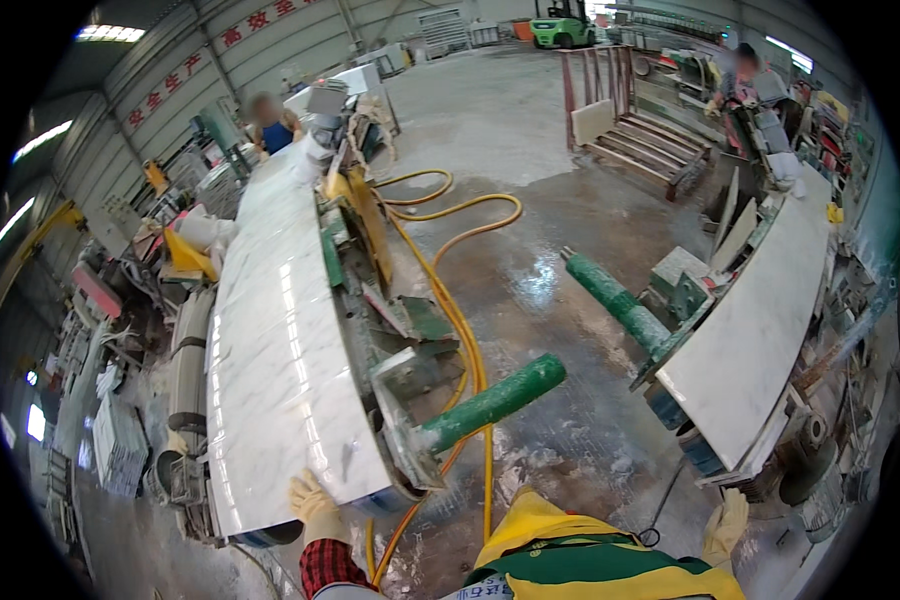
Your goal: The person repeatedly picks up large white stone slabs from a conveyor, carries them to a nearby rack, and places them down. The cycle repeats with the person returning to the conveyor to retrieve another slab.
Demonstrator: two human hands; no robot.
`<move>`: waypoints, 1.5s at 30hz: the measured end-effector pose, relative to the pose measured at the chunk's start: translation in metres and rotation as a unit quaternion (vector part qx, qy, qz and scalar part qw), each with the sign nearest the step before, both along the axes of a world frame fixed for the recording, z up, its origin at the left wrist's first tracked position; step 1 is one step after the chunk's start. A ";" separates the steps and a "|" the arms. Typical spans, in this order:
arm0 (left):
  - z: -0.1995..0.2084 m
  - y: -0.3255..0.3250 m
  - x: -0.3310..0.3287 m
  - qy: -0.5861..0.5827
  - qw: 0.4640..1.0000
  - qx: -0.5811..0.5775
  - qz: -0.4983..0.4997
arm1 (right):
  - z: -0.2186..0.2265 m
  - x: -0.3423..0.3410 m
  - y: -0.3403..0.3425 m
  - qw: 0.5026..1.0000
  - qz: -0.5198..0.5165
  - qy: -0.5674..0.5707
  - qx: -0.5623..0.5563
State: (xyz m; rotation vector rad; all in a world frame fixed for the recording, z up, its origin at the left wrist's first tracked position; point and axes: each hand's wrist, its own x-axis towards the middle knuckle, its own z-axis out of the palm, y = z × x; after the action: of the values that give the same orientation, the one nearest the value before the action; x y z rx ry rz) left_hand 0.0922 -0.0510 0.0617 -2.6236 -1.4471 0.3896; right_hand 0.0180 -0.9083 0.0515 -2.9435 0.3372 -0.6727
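My left hand (315,503), in a cream work glove below a red checked cuff, rests on the near end of a long white marble slab (280,390). Its fingers lie flat on the polished top, so the hand is open. Out to the right, my right hand (725,525), gloved the same way, is held low beside my yellow and green apron (570,550). Its fingers look loosely stretched, with nothing visible in them. A second pale slab (750,350) on the right machine is nearest to it.
Green roller arms (495,402) (620,305) jut into the aisle from both machines. Yellow hoses (460,320) run along the wet floor. Beyond stand a rusty metal rack (640,140) and a green forklift (563,25). Co-workers stand at the left machine (275,130) and right machine (745,85).
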 end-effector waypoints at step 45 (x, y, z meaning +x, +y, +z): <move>0.074 0.190 -0.037 -0.227 0.942 -0.026 -0.246 | 0.050 0.247 0.743 0.866 0.500 0.012 -0.001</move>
State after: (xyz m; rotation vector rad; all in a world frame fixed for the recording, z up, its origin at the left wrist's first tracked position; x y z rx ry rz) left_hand 0.0552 0.1390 0.1359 -3.1162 -0.7976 -0.2525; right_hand 0.2649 -0.1655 0.1014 -2.5688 -1.1116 -0.4428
